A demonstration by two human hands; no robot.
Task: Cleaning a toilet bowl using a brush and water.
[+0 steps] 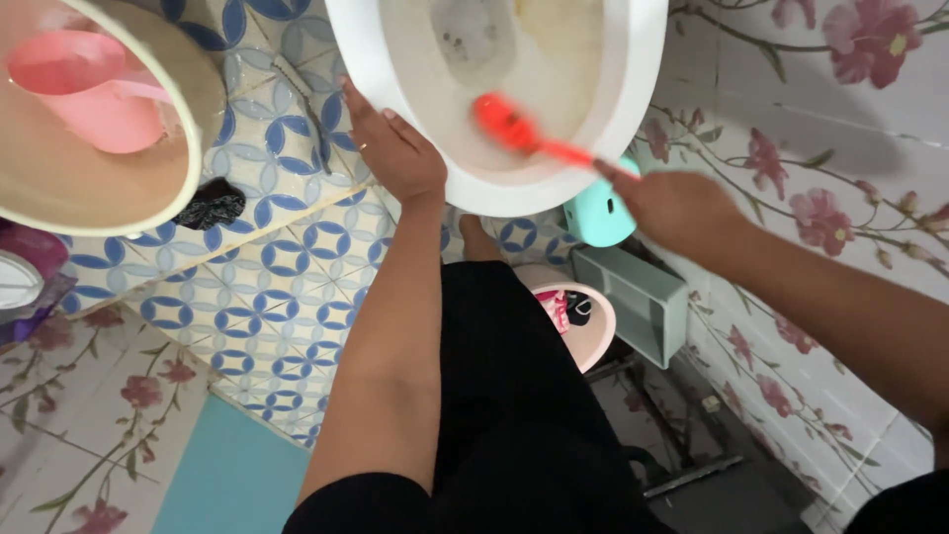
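Gripping the handle of an orange brush (pixel 514 129), the right hand (pixel 667 203) is closed around it, blurred, with the bristled head down inside the white toilet bowl (pixel 633 69). The left hand (pixel 395 153) lies flat and open on the bowl's near rim, holding nothing. A pink scoop (pixel 84 94) sits in a beige bucket (pixel 203 109) well apart on the blue-patterned tile floor (pixel 287 297).

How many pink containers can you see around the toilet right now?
2. A pink plastic scoop sits inside the beige bucket at upper left; a pink round bin stands on the floor below the toilet bowl. Others may be hidden.
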